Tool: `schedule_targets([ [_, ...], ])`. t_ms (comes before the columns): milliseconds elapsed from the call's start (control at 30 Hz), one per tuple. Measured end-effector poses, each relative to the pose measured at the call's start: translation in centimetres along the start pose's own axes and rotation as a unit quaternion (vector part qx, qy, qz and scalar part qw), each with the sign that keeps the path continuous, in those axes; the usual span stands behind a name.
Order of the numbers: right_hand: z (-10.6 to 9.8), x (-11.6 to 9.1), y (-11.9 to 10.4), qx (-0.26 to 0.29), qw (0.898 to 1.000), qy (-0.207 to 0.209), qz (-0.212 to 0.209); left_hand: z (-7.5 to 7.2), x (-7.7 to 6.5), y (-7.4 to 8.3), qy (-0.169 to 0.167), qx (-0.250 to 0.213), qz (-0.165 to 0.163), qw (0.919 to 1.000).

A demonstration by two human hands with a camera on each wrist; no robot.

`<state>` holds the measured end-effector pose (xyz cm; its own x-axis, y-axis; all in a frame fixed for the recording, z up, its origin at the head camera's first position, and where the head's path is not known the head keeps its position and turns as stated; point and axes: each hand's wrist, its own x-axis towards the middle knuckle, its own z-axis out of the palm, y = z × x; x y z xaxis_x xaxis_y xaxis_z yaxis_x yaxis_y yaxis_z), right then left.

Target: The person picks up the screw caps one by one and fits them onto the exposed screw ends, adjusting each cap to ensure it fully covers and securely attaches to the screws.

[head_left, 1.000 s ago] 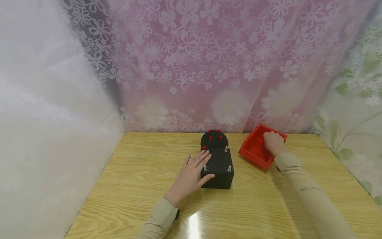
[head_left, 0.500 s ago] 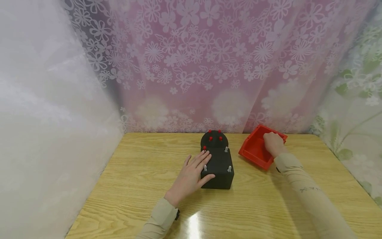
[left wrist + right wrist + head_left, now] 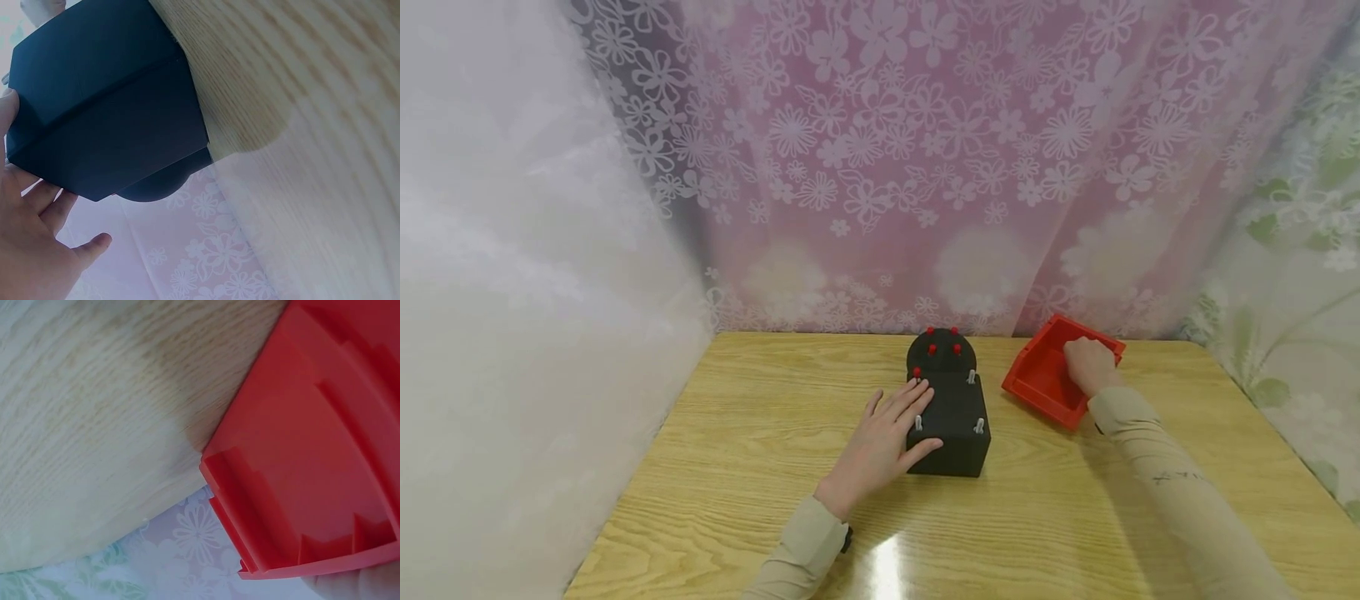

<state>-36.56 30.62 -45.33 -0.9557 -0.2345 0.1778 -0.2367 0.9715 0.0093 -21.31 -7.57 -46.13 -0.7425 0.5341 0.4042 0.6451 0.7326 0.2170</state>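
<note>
A black box (image 3: 955, 408) stands on the table, with a round black part (image 3: 942, 357) at its far end. Small red pieces (image 3: 932, 350) stick up from the round part, and another red one from the box's far left corner. Grey pieces (image 3: 979, 426) rise at its other corners. My left hand (image 3: 868, 450) rests on the box's left side, fingers extended across the top and thumb at the near edge. To the right, my right hand (image 3: 1088, 365) reaches into a red plastic bin (image 3: 1037, 379); its fingers are hidden. The right wrist view shows the bin's outer wall (image 3: 294, 456).
The wooden table (image 3: 760, 417) carries the box and the bin, with a gap between them. A pink flowered curtain (image 3: 880, 167) hangs along the back edge. Pale sheets stand at the left (image 3: 535, 292) and right (image 3: 1292, 333).
The head view has shifted very slightly. Both hands, the black box and the red bin keep their places.
</note>
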Motion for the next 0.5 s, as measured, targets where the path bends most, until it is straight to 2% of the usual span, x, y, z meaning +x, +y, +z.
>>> schedule_targets([
  [133,0.2,0.0,0.1,0.001,1.0,0.0,-0.003,0.0,0.0,0.0,-0.005,-0.003,-0.003,1.0],
  [267,0.5,0.3,0.6,0.011,1.0,-0.024,0.001,0.1,0.1,0.0,-0.006,-0.006,-0.005,1.0],
  [400,0.7,0.5,1.1,0.04,0.998,-0.046,0.009,0.1,0.0,0.1,-0.005,-0.008,-0.006,0.9999],
  [500,0.5,0.6,1.1,0.07,0.996,-0.045,0.015,0.0,0.0,0.1,-0.003,-0.009,-0.007,0.9999],
])
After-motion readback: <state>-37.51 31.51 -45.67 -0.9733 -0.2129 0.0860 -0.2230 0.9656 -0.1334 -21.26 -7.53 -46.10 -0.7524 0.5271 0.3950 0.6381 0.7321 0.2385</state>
